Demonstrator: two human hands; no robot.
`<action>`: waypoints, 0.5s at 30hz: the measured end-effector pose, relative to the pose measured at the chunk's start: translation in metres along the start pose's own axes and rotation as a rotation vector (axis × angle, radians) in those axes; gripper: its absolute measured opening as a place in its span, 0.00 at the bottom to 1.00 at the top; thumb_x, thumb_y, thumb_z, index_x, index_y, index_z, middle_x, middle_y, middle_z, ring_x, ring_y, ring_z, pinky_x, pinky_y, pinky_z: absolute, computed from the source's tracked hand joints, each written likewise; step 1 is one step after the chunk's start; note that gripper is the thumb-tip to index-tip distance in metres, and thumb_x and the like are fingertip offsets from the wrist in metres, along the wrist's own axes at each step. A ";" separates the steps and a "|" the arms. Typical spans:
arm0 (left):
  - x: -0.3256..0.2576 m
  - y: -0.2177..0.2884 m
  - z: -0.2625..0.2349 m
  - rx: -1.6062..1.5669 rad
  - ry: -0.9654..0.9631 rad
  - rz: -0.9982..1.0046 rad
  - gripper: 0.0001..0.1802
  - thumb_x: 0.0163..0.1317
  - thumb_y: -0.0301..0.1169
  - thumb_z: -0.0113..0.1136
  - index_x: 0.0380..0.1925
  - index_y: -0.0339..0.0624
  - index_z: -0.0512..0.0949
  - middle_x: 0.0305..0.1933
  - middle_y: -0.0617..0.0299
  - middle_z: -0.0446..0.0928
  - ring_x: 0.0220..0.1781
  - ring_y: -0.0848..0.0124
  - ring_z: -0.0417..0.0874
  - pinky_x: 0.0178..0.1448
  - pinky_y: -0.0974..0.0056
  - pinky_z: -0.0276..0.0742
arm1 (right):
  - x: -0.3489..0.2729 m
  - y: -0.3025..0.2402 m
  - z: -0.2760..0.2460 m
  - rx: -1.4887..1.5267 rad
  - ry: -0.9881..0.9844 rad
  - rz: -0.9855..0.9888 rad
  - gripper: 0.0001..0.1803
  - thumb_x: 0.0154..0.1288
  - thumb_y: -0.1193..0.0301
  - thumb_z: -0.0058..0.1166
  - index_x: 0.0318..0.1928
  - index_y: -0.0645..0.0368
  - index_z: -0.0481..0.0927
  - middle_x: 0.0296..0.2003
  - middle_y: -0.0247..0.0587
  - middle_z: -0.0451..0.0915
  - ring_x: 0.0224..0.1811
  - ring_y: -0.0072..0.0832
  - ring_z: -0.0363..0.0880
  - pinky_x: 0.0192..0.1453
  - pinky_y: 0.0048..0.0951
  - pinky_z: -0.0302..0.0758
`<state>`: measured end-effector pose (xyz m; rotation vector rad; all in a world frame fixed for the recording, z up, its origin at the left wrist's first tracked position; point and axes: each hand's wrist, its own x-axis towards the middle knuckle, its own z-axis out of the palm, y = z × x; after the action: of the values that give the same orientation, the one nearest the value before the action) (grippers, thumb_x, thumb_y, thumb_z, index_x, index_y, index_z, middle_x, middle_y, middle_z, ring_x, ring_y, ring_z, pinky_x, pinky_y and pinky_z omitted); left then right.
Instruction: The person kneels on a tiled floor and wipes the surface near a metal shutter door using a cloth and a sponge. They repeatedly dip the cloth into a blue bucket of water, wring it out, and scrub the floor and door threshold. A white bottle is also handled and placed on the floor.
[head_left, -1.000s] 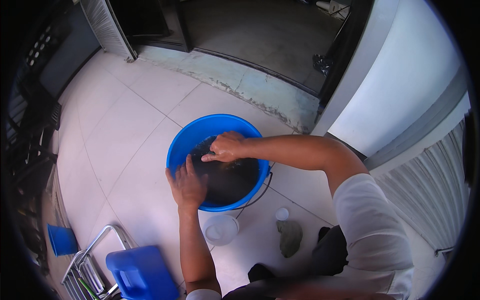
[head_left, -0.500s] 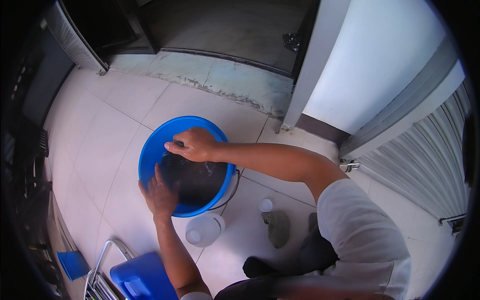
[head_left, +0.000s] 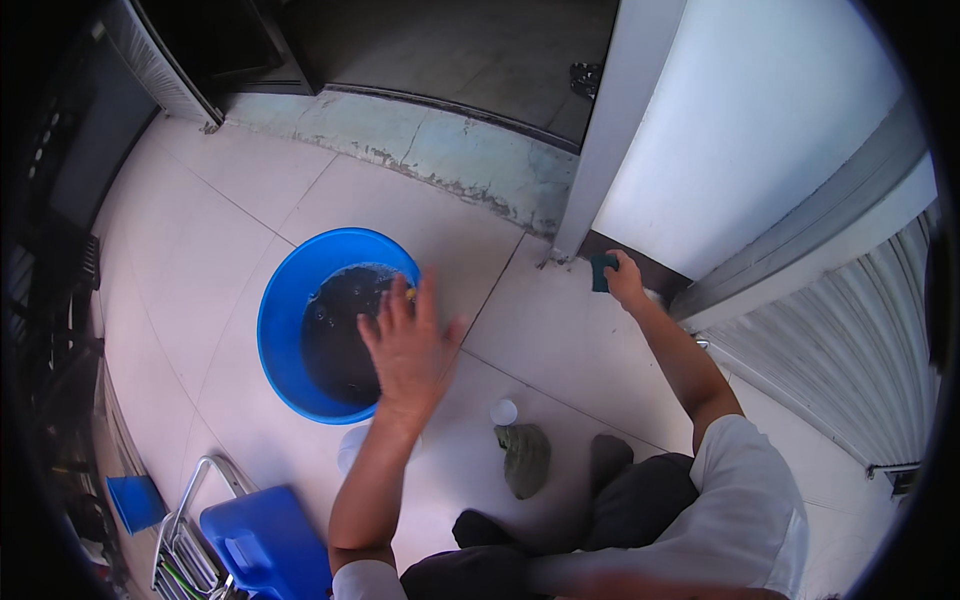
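Note:
My right hand (head_left: 627,282) grips a dark green scouring pad (head_left: 600,274) beside the dark baseboard (head_left: 640,262) of the white wall. Fingers spread, my left hand (head_left: 408,355) hovers over the right side of a blue bucket (head_left: 283,345) and holds nothing. Dark, murky water (head_left: 335,330) with some bubbles fills part of the bucket. Below my left wrist a whitish translucent container (head_left: 350,448) is mostly covered by the forearm. A small white cup or cap (head_left: 503,412) rests against a crumpled olive cloth (head_left: 526,462) on the floor.
A blue jerrycan (head_left: 265,535) and a folded metal frame (head_left: 190,545) occupy the lower left, near a small blue container (head_left: 135,502). A raised, chipped door sill (head_left: 400,135) crosses the far side. Grey posts and a corrugated shutter (head_left: 840,320) bound the right.
My right hand has left the bucket and reached right to the wall base with the scouring pad. My left hand has moved rightward across the bucket. The view has shifted slightly.

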<state>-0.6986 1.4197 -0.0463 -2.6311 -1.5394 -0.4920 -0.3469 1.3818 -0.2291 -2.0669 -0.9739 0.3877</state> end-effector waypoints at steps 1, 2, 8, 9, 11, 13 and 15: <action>-0.001 0.014 0.005 0.035 -0.077 -0.025 0.35 0.57 0.43 0.59 0.64 0.53 0.58 0.64 0.43 0.60 0.64 0.49 0.64 0.61 0.35 0.57 | 0.002 0.013 0.003 -0.216 0.152 -0.127 0.15 0.56 0.74 0.51 0.46 0.57 0.74 0.34 0.49 0.79 0.34 0.39 0.79 0.38 0.38 0.76; -0.003 0.024 0.010 0.072 -0.092 -0.019 0.36 0.56 0.43 0.61 0.63 0.53 0.59 0.63 0.43 0.60 0.64 0.49 0.64 0.61 0.36 0.59 | 0.003 0.023 0.005 -0.271 0.165 -0.163 0.16 0.54 0.77 0.52 0.46 0.59 0.76 0.37 0.53 0.79 0.39 0.45 0.79 0.45 0.38 0.74; -0.004 0.011 0.044 0.410 0.154 0.159 0.24 0.53 0.31 0.57 0.53 0.54 0.72 0.58 0.51 0.69 0.43 0.58 0.78 0.31 0.66 0.76 | -0.026 0.060 0.043 -0.694 -0.159 -0.409 0.23 0.55 0.70 0.53 0.52 0.63 0.73 0.53 0.52 0.72 0.60 0.40 0.67 0.60 0.40 0.66; -0.004 0.007 0.047 0.439 0.211 0.213 0.22 0.52 0.29 0.56 0.50 0.54 0.74 0.56 0.55 0.71 0.41 0.60 0.78 0.28 0.69 0.74 | -0.032 0.059 0.053 -0.752 -0.191 -0.413 0.23 0.56 0.69 0.52 0.53 0.64 0.72 0.57 0.51 0.70 0.63 0.40 0.64 0.62 0.41 0.64; -0.005 0.002 0.052 0.474 0.282 0.272 0.20 0.52 0.28 0.56 0.47 0.54 0.75 0.52 0.61 0.74 0.38 0.63 0.79 0.24 0.72 0.72 | -0.027 0.053 0.068 -0.663 -0.205 -0.386 0.26 0.59 0.65 0.50 0.57 0.64 0.69 0.63 0.49 0.62 0.68 0.40 0.56 0.67 0.43 0.58; -0.004 -0.001 0.054 0.487 0.320 0.278 0.18 0.52 0.28 0.56 0.44 0.55 0.76 0.47 0.68 0.75 0.38 0.65 0.79 0.24 0.72 0.70 | -0.025 0.043 0.079 -0.519 -0.058 -0.483 0.27 0.59 0.64 0.51 0.57 0.65 0.69 0.63 0.49 0.62 0.67 0.41 0.56 0.68 0.43 0.55; 0.000 -0.006 0.055 0.498 0.339 0.265 0.15 0.52 0.28 0.55 0.42 0.55 0.76 0.43 0.70 0.75 0.37 0.66 0.78 0.24 0.73 0.69 | -0.029 0.037 0.078 -0.559 -0.111 -0.436 0.26 0.62 0.60 0.48 0.57 0.63 0.69 0.60 0.48 0.63 0.65 0.39 0.59 0.65 0.44 0.58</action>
<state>-0.6908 1.4339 -0.0995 -2.1834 -1.0306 -0.4356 -0.3906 1.3876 -0.3086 -2.2370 -1.7066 -0.0080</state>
